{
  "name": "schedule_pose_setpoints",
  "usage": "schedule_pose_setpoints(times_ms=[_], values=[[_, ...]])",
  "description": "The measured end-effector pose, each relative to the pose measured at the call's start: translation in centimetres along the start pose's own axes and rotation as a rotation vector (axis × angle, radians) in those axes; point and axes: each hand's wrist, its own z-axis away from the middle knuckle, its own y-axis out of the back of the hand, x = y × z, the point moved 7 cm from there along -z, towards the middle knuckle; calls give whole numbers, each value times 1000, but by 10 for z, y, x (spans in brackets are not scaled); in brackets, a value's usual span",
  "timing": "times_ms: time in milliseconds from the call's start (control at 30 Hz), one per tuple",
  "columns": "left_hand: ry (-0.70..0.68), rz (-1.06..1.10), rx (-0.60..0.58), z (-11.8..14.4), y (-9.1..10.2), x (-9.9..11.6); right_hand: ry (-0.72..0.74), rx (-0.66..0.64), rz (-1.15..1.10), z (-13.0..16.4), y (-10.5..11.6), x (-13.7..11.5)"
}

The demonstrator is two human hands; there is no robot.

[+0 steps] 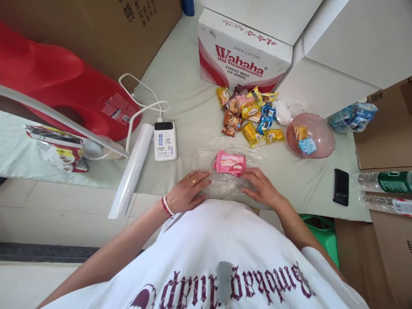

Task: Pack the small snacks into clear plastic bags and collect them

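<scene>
Pressing flat on a sheet of clear plastic film (225, 182), the left hand (186, 193) lies palm down with its fingers spread and gripping nothing; a ring shows on one finger, and a red and white bracelet sits at the wrist. The right hand (261, 185) rests the same way on the far side of the film, open and flat, its fingertips just beside a pink wafer packet (230, 163). That packet lies on the film between the two hands, slightly farther from the body.

Beyond it a heap of small snack packets (249, 113) is scattered on the pale cloth-covered surface (180, 81), with a pink translucent bowl (310, 135) to its right holding two packets. A white power bank (165, 140) with a looping cable lies to the left, next to a roll of clear film (131, 171). A black phone (340, 186) lies well apart on the right, near plastic water bottles (383, 182).

Behind the heap stands a red and white Wahaha carton (241, 53) among white boxes. Brown cardboard boxes close in both sides, a large red plastic object (61, 81) fills the left, and tiled floor (48, 206) shows below the cloth's edge.
</scene>
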Motion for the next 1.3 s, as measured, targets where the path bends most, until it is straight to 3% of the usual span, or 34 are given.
schedule_pose_setpoints(times_ms=[100,200,300,433,533,667,733,833,1000,1100,1167,1233,1300], values=[[21,53,-45,6,-4,-9,-33,62,-26,37,-12,10],[58,146,-26,3,-2,-15,-86,189,-38,53,-20,13],[122,270,12,-4,7,-23,-89,212,-103,51,-17,9],[285,381,32,-15,23,-40,-114,225,-182,36,11,10],[176,300,-4,-29,26,-34,-166,229,-182,17,27,18],[16,86,-58,-40,10,-22,-210,177,-208,-4,31,29],[23,148,-15,-41,7,-23,-243,165,-238,-7,30,33],[109,404,133,-39,14,-30,-310,177,-293,-2,30,40],[405,799,341,-36,17,-52,-474,227,-502,11,22,56],[599,738,451,-35,14,-65,-554,272,-598,10,16,66],[655,617,533,-33,17,-65,-599,305,-599,8,13,72],[558,427,581,-35,27,-49,-630,323,-587,5,12,76],[348,203,557,-41,32,-17,-642,324,-577,3,11,76]])
